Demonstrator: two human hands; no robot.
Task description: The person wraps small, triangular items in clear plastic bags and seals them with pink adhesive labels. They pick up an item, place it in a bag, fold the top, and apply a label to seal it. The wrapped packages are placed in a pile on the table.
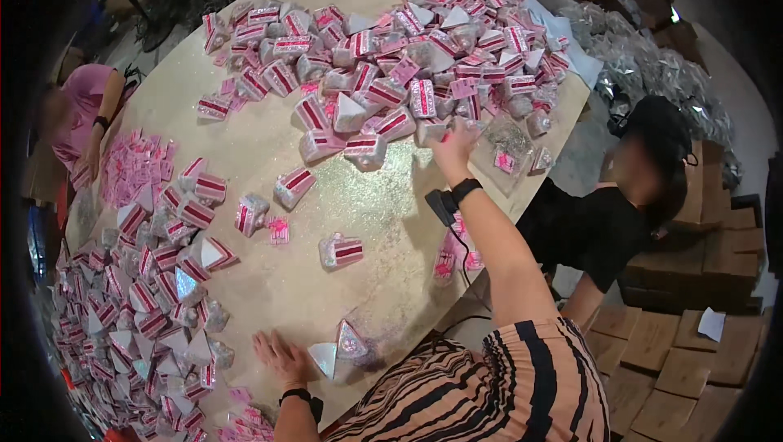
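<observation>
My left hand (pixel 281 358) lies flat on the pale table with its fingers spread, holding nothing. Beside it are a white shiny triangular piece (pixel 324 358) and a glittery cake-slice-shaped wedge (pixel 352 342). My right hand (pixel 457 148) reaches to the near edge of a large heap of pink-and-white cake-slice wedges (pixel 351 112). Its fingers are curled beside a pale wedge (pixel 429 132); what they grip is too small to make out. A clear plastic bag (pixel 502 152) with a pink tag lies just right of that hand. Loose wedges (pixel 341 251) sit mid-table.
Another heap of wedges (pixel 155 311) covers the left side, by a pile of pink cards (pixel 137 169). A black device (pixel 443 206) with a cable lies near my right forearm. One person in pink (pixel 86 108) is at left, another in black (pixel 587 222) at right, near cardboard boxes (pixel 677 352).
</observation>
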